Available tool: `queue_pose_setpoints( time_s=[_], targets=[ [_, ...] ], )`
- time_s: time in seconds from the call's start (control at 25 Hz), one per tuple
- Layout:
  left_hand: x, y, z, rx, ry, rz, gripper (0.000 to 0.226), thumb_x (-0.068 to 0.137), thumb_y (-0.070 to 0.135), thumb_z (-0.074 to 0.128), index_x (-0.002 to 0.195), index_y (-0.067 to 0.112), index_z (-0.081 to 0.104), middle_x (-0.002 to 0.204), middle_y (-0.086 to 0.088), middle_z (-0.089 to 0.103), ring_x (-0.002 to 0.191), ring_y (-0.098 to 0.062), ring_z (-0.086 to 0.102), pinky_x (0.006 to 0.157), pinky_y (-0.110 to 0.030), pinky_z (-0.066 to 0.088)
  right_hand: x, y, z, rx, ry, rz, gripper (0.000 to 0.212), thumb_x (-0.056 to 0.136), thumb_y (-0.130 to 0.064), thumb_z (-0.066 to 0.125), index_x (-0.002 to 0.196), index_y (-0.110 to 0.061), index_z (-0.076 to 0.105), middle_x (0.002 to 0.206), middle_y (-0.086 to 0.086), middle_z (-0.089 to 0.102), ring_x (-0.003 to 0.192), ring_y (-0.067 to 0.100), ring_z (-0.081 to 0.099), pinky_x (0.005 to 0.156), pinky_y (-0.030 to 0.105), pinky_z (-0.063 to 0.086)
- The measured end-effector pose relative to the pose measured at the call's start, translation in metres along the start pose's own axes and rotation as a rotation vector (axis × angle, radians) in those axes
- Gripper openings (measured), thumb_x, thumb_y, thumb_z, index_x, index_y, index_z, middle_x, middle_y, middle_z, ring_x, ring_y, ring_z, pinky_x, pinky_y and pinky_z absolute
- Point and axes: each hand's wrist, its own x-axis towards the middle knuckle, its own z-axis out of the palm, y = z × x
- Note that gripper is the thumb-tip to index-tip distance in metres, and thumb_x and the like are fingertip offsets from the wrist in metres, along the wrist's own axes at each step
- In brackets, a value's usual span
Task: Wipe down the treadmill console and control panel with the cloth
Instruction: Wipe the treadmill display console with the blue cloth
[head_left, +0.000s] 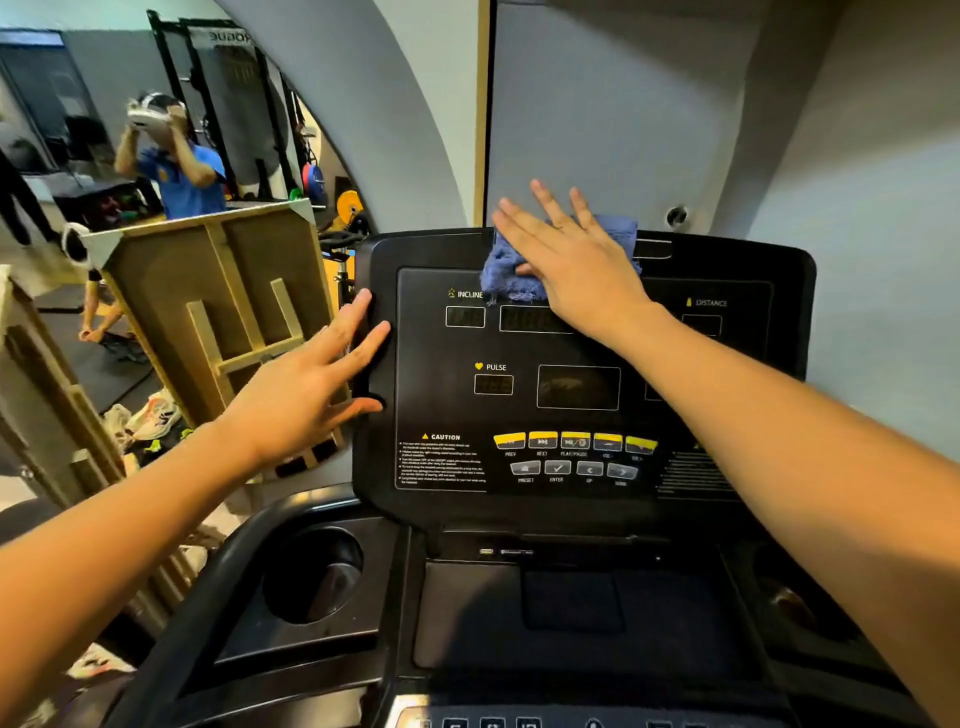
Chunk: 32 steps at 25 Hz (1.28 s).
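Observation:
The black treadmill console (431, 395) faces me, with dark displays and a row of yellow buttons (574, 441) low on its panel. A blue cloth (506, 273) lies against the console's top middle. My right hand (576, 260) presses flat on the cloth, fingers spread and pointing up-left. My left hand (311, 384) rests on the console's left edge, fingers spread over the rim and thumb hooked at the side, holding nothing else.
A cup holder (311, 577) and a flat tray (571, 608) sit below the console. A wooden frame (218, 306) leans at the left beside shoes (156, 415) on the floor. A person in a blue shirt (176, 166) stands far left. A grey wall (623, 104) rises behind.

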Motion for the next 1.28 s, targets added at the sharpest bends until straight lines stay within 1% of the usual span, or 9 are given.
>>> queue_pose_setpoints(
  time_s=[0.12,0.28,0.56,0.76,0.88,0.96,1.08,1.2,1.28],
  targets=[
    [0.010,0.000,-0.002,0.011,0.020,-0.004,0.090,0.078,0.035,0.076,0.153,0.013,0.032,0.165,-0.018,0.013,0.140,-0.038,0.040,0.091,-0.050,0.053,-0.037,0.039,-0.003,0.003,-0.001,0.047,0.078,0.090,-0.002,0.059,0.156,-0.015,0.019,0.162,0.004,0.022,0.150,0.031,0.008,0.120,0.050,0.004],
    [0.010,-0.008,0.003,0.034,0.025,0.016,0.093,0.076,0.036,0.076,0.154,0.014,0.030,0.166,-0.015,0.011,0.144,-0.036,0.033,0.096,-0.052,0.049,-0.087,0.091,-0.010,0.020,-0.043,0.134,0.078,0.089,0.002,0.055,0.156,-0.015,0.020,0.162,0.003,0.020,0.150,0.032,0.008,0.120,0.051,0.008],
    [0.010,-0.011,0.009,0.018,0.062,0.025,0.097,0.071,0.032,0.080,0.153,0.014,0.032,0.167,-0.012,0.010,0.144,-0.037,0.034,0.095,-0.060,0.051,-0.142,0.134,-0.019,0.113,-0.027,0.352,0.075,0.088,0.005,0.055,0.154,-0.016,0.026,0.161,0.003,0.024,0.150,0.033,0.010,0.121,0.048,0.007],
    [0.010,-0.012,0.013,0.032,0.076,0.033,0.098,0.069,0.029,0.082,0.153,0.014,0.034,0.167,-0.011,0.010,0.141,-0.039,0.038,0.087,-0.062,0.055,-0.154,0.127,-0.015,0.167,-0.001,0.427,0.068,0.095,-0.001,0.052,0.155,-0.017,0.025,0.162,0.003,0.023,0.151,0.032,0.005,0.121,0.049,0.005],
    [0.010,-0.015,0.015,0.042,0.070,0.043,0.100,0.069,0.027,0.082,0.154,0.017,0.030,0.168,-0.010,0.008,0.144,-0.039,0.033,0.088,-0.064,0.053,-0.170,0.113,-0.008,0.146,-0.035,0.386,0.072,0.092,-0.003,0.056,0.155,-0.012,0.022,0.163,0.009,0.018,0.150,0.038,0.005,0.120,0.055,0.005],
    [0.010,-0.015,0.015,0.038,0.059,0.041,0.100,0.069,0.028,0.081,0.154,0.018,0.028,0.168,-0.010,0.006,0.145,-0.040,0.032,0.089,-0.065,0.053,-0.189,0.099,-0.001,0.117,-0.063,0.359,0.074,0.092,-0.006,0.058,0.155,-0.012,0.019,0.163,0.011,0.016,0.150,0.037,0.003,0.120,0.052,0.002],
    [0.011,-0.014,0.016,0.038,0.064,0.039,0.101,0.069,0.027,0.081,0.155,0.016,0.028,0.168,-0.010,0.007,0.143,-0.040,0.034,0.087,-0.065,0.053,-0.221,0.073,0.008,0.096,-0.080,0.325,0.072,0.094,-0.011,0.053,0.155,-0.013,0.014,0.163,0.010,0.016,0.150,0.036,0.004,0.119,0.047,-0.003],
    [0.011,-0.017,0.019,0.023,0.070,0.051,0.107,0.068,0.025,0.082,0.156,0.021,0.022,0.168,-0.010,0.006,0.145,-0.040,0.031,0.092,-0.067,0.050,-0.251,0.046,0.013,0.116,-0.137,0.299,0.086,0.082,-0.011,0.058,0.155,-0.010,0.012,0.162,0.012,0.018,0.149,0.037,0.003,0.118,0.048,-0.002],
    [0.011,-0.019,0.020,0.014,0.069,0.048,0.110,0.068,0.025,0.082,0.157,0.025,0.017,0.168,-0.009,0.005,0.147,-0.039,0.029,0.094,-0.067,0.048,-0.273,0.029,0.020,0.099,-0.239,0.271,0.103,0.077,-0.011,0.069,0.155,-0.012,0.002,0.163,0.011,0.014,0.149,0.035,-0.007,0.119,0.048,-0.005]
  ],
)
